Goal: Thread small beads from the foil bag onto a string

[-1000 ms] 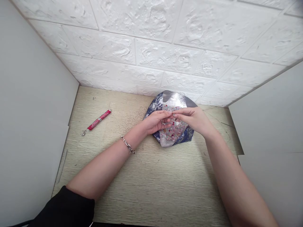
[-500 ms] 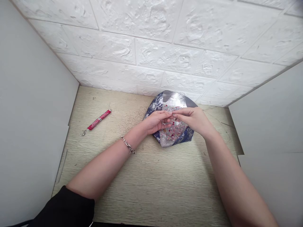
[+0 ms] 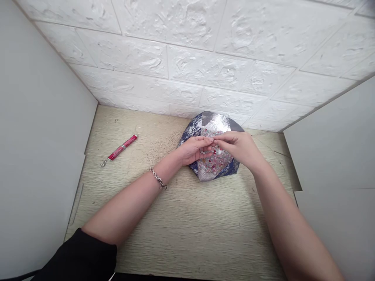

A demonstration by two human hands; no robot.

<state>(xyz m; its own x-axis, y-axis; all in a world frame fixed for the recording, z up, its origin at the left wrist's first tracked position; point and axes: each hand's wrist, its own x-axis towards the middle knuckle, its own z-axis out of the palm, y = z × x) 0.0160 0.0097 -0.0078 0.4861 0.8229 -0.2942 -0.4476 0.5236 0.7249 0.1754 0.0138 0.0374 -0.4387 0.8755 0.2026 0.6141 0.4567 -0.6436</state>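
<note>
1. Where the near edge of the table [image 3: 181,226] sits, a black sleeve [image 3: 79,253] covers the left upper forearm; the right forearm is bare. Metal chain bracelet [image 3: 158,178] on the left wrist.
2. Left hand [image 3: 195,151]: thumb and index drawn toward each other, tips at the right hand's fingertips; lower fingers loosely bent. Can't tell if it's pinching anything.
3. Right hand [image 3: 238,148]: palm down, thumb and index in a pinch shape, pointing left at the left fingertips. Full closure unclear; anything between the tips is too small to make out.
4. Key relation: the beads [image 3: 215,163], pale with some red, lie right under the joined fingertips and spill into view on their near side. Patch looks a bit longer front to back than across, partly covered. Neither hand is clearly nearer: left comes in from the left edge, right from the right. Contact with the beads: can't tell.
5. Beads sit on the silvery face of a foil-lined wrap [image 3: 216,121], blue patterned sides, far side close to the wall.
6. Red tube [image 3: 123,147] lies diagonally, well left of the left hand.
7. Behind everything: white brick-pattern wall [image 3: 187,62].
</note>
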